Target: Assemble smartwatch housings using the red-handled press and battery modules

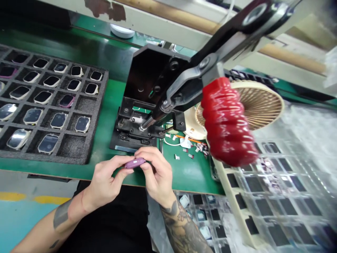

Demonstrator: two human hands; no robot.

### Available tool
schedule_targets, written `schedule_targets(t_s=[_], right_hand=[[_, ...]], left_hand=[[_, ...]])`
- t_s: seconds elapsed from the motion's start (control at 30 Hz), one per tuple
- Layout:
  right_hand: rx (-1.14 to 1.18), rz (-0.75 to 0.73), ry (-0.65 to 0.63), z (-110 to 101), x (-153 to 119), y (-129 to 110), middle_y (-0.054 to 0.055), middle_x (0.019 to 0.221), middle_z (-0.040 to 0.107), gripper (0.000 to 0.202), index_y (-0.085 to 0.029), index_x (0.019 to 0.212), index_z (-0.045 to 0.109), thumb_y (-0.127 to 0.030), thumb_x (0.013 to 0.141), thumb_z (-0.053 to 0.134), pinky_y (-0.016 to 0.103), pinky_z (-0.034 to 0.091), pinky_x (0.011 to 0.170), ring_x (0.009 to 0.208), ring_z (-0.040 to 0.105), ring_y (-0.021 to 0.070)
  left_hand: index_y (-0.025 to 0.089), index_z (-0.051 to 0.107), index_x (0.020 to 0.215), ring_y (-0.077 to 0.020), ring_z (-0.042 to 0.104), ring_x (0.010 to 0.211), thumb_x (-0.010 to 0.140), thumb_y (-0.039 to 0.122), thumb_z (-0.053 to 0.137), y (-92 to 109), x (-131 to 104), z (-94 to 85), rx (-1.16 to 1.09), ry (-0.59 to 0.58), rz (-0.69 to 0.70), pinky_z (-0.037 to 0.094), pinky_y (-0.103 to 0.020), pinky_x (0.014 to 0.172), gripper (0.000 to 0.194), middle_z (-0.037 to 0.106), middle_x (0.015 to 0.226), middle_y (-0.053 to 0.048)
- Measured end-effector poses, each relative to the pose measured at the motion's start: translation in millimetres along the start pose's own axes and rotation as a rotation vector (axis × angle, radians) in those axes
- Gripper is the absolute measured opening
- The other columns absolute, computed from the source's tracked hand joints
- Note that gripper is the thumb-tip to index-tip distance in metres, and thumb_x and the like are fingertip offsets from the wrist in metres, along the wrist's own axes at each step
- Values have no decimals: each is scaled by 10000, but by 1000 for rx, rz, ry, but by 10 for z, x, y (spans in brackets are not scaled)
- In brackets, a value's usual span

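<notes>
Between both hands I hold a purple smartwatch case (135, 162) edge-on, above the front edge of the green bench. My left hand (109, 179) pinches its left end with thumb and fingers. At its right end, the thumb and fingertips of my right hand (156, 172) close on it. The watch's face is turned out of sight. Just behind the hands stands a black lever press (137, 137) with a ribbed red handle grip (229, 123) raised at the right.
On the left, a grey foam tray (89, 140) holds several smartwatches in its pockets, two of them purple. A cream fan (260, 105) stands behind the red grip. Small connector parts (200, 147) lie on the bench. Clear plastic trays (273, 207) with dark pieces are at the right.
</notes>
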State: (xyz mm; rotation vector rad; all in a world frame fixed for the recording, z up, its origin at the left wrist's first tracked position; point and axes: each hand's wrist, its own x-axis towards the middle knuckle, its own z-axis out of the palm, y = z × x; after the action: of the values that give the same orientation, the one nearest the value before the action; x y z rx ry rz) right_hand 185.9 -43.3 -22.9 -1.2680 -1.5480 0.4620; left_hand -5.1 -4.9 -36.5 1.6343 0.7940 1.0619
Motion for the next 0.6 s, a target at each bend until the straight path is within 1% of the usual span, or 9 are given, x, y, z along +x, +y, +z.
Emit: schedule_targets(t_s=[0.07, 0.13, 0.27, 0.33, 0.4, 0.43, 0.47, 0.53, 0.6], right_hand=[[-5, -12, 4, 10, -13, 10, 83, 1079, 797, 229, -244, 1151, 784, -338, 1166, 576, 397, 674, 893, 998, 785, 231], [0, -19, 21, 17, -21, 10, 80, 1079, 797, 198, -240, 1141, 793, -311, 1151, 608, 386, 678, 885, 994, 783, 223], [-129, -62, 40, -105, 94, -125, 62, 1083, 807, 107, -259, 1138, 806, -238, 1090, 713, 387, 699, 882, 990, 792, 222], [-276, -164, 212, -249, 274, -281, 73, 1161, 805, 178, -283, 1242, 809, -263, 1094, 712, 456, 705, 971, 1083, 795, 260], [-340, -320, 468, -399, 540, -460, 84, 1308, 775, 312, -306, 1413, 761, -398, 1131, 666, 545, 673, 1112, 1261, 762, 310], [-342, -400, 536, -456, 694, -540, 77, 1393, 748, 395, -320, 1488, 718, -494, 1145, 630, 563, 650, 1167, 1353, 731, 324], [-351, -469, 522, -495, 851, -606, 56, 1467, 721, 475, -335, 1530, 684, -599, 1149, 587, 553, 631, 1205, 1434, 697, 323], [-392, -553, 375, -507, 1143, -687, 4, 1454, 737, 616, -348, 1464, 712, -783, 1133, 427, 498, 614, 1214, 1483, 680, 281], [-415, -585, 265, -444, 1358, -712, -20, 1190, 802, 795, -327, 1278, 777, -871, 1104, 225, 477, 615, 1194, 1313, 778, 213]], left_hand=[[285, 812, 1290, -179, 875, 989, 1051, 136, 774, -11, -30, 14, 62, 39, 62, 685, -227, 920, 284, 892, 1174, -10], [279, 814, 1269, -182, 873, 977, 1058, 144, 762, -23, -36, 18, 64, 49, 62, 684, -235, 913, 255, 891, 1156, -12], [244, 802, 1265, -207, 876, 954, 1101, 243, 731, -42, 28, 21, -117, 6, -106, 700, -286, 898, 178, 885, 1138, -49], [231, 742, 1417, -229, 884, 966, 1113, 304, 730, -50, 78, 27, -265, -3, -215, 717, -315, 881, 312, 884, 1170, -77], [211, 680, 1534, -249, 891, 975, 1106, 344, 748, -56, 117, 28, -362, 10, -270, 727, -324, 845, 453, 885, 1181, -101], [199, 679, 1546, -257, 893, 976, 1094, 356, 766, -59, 129, 26, -386, 18, -277, 728, -324, 832, 486, 885, 1187, -112], [185, 698, 1529, -269, 894, 995, 1075, 361, 793, -61, 135, 22, -401, 21, -278, 728, -327, 838, 497, 881, 1210, -126], [164, 734, 1474, -300, 889, 1068, 1009, 352, 871, -65, 133, 11, -428, 22, -285, 728, -339, 883, 520, 863, 1290, -156], [155, 723, 1464, -302, 891, 1050, 950, 332, 925, -73, 118, 5, -434, 21, -317, 721, -327, 850, 580, 861, 1278, -163]])
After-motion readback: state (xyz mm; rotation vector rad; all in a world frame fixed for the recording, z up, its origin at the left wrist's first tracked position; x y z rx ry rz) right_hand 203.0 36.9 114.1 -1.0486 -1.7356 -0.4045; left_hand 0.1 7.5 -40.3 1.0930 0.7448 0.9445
